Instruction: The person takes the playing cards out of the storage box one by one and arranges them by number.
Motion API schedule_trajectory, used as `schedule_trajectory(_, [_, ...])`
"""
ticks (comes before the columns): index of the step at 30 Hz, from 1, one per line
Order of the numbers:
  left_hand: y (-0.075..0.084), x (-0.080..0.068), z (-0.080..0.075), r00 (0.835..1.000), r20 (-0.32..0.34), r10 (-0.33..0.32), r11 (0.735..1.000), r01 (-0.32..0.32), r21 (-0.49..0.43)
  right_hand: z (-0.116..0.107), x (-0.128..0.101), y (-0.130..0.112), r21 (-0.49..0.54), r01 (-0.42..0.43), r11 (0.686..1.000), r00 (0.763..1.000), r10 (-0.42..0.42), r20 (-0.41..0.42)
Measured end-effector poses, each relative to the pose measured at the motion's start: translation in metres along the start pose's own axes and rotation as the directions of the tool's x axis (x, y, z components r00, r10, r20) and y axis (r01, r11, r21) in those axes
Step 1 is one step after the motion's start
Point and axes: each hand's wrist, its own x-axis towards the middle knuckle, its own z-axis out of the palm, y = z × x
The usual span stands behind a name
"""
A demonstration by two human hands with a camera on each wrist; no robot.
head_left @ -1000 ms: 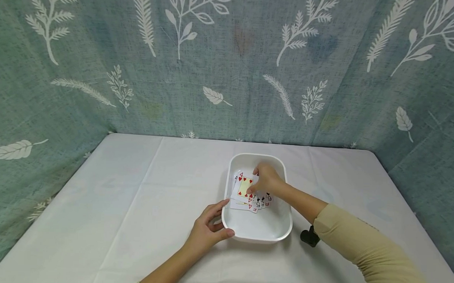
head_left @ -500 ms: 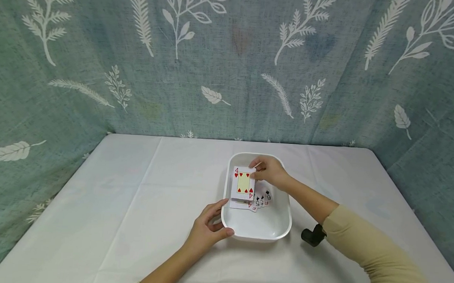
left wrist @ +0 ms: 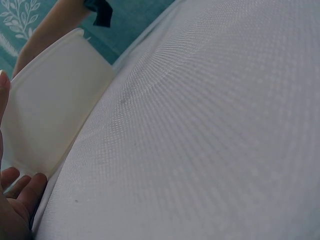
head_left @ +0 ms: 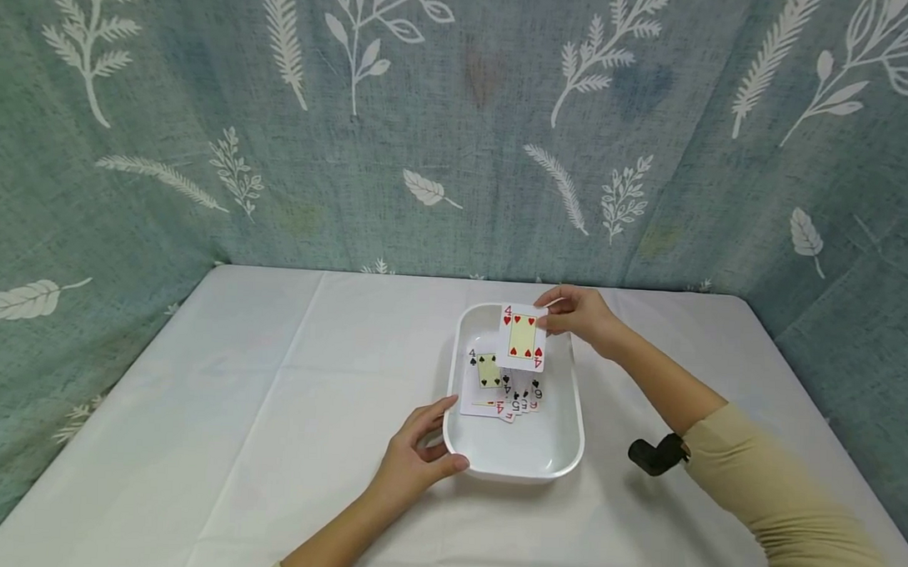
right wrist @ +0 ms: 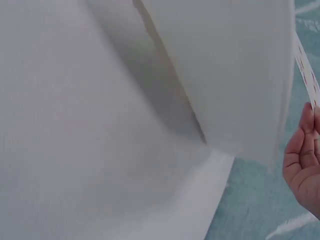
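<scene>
Where I set my clock on the white tray [head_left: 527, 449], with 12 at its far end, the four of hearts [head_left: 522, 336] is up at 12, raised over the cards and facing the head camera. From my station I can see the right hand [head_left: 584, 320] at 1 o'clock, pinching that card by its right edge between thumb and fingers. My right wrist view catches the card at a steep slant, at 3 o'clock, beyond the tray's wall.

Toward 10 o'clock inside the tray I have the four of spades [head_left: 488, 371], face up. Other cards [head_left: 525, 394] overlap around it, spread toward 4 o'clock; most of their corner figures are too small for me to read.

At 8 o'clock the left hand [head_left: 414, 453] grips the tray's corner, thumb at the rim and fingers along the outer wall. Out at 4 o'clock I see a beige sleeve [head_left: 784, 512] on the right arm, with a black piece [head_left: 656, 455] just beside its cuff. The tray sits on a white cloth [head_left: 307, 412]; past it, at 12, hangs a leaf-printed curtain [head_left: 473, 176].
</scene>
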Motion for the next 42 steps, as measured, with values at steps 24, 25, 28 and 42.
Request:
schedule_trajectory(24, [0.001, 0.000, 0.000, 1.000, -0.005, -0.016, 1.000, 0.016, 0.004, -0.094, -0.017, 0.016, -0.055, -0.074, 0.996, 0.992, 0.068, -0.104])
schedule_trajectory(25, [0.001, 0.000, 0.000, 1.000, -0.003, -0.016, 1.000, 0.016, 0.005, -0.097, -0.017, 0.017, -0.051, -0.076, 0.996, 0.992, 0.070, -0.109])
schedule_trajectory(28, [0.001, -0.001, 0.000, 1.000, 0.000, -0.017, 1.000, 0.017, 0.004, -0.103, -0.017, 0.021, -0.065, -0.086, 0.994, 0.991, 0.079, -0.108])
schedule_trajectory(42, [0.001, -0.002, 0.000, 1.000, 0.013, -0.009, 1.000, 0.008, 0.027, -0.093, 0.003, 0.054, -0.172, -0.169, 0.971, 0.984, 0.154, -0.094])
